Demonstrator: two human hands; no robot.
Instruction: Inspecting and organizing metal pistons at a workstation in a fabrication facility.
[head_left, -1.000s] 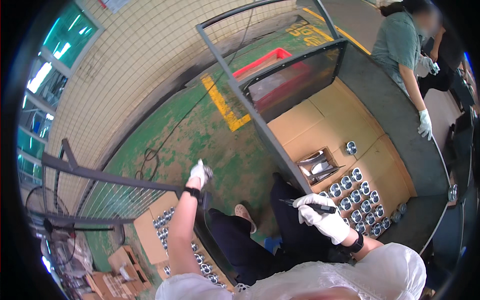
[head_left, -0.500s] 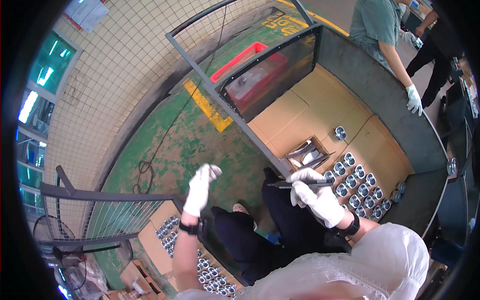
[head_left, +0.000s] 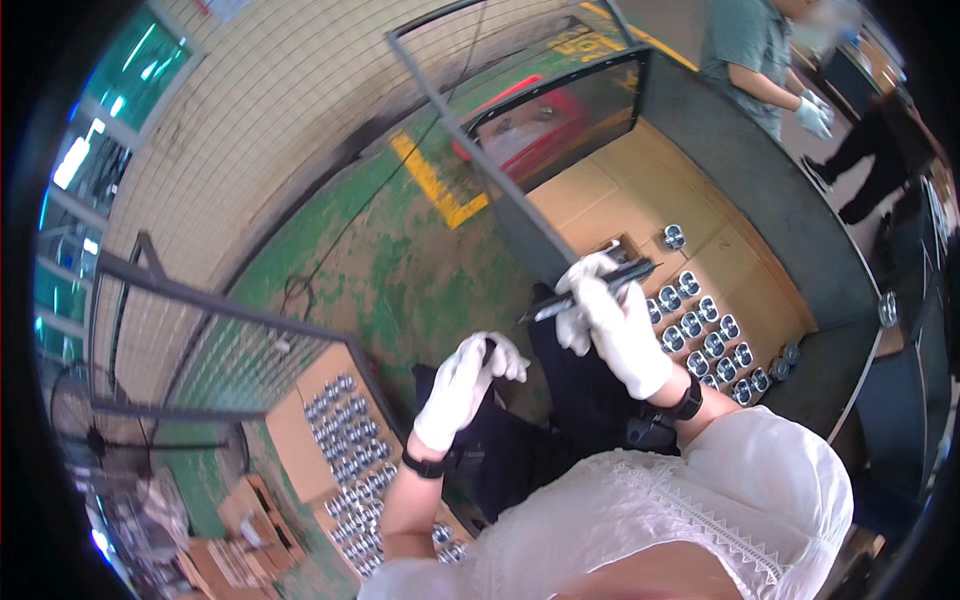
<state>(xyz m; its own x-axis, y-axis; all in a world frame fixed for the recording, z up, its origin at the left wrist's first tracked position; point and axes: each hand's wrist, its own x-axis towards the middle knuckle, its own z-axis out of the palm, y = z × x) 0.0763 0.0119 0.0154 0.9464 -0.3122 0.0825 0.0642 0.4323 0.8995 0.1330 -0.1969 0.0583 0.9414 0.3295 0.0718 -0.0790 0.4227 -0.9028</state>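
Observation:
My right hand (head_left: 615, 325), in a white glove, is closed around a slim black marker-like pen (head_left: 638, 272). Its narrower end points left toward my other hand. Lower and to the left, my gloved left hand (head_left: 468, 390) has its fingers curled, with a small dark thing (head_left: 489, 350) I cannot make out between them. Beyond my right hand, rows of silver piston-like metal parts (head_left: 713, 345) stand on a cardboard sheet (head_left: 770, 280) inside a grey cart. One such part (head_left: 674, 237) stands apart from the rows. A small cardboard box (head_left: 628, 243) is mostly hidden behind my right hand.
The cart's grey metal wall (head_left: 740, 150) curves along the right. More silver parts (head_left: 350, 440) stand in rows on cardboard at lower left, beside a wire-mesh frame (head_left: 240, 365). A red bin (head_left: 530, 130) sits behind the cart's end panel. A gloved co-worker (head_left: 750, 60) stands beyond.
My left hand has come down and right, nearer my right hand, its fingers curling. My right hand has risen with the pen, which now tilts. The co-worker's hand has left the cart's edge.

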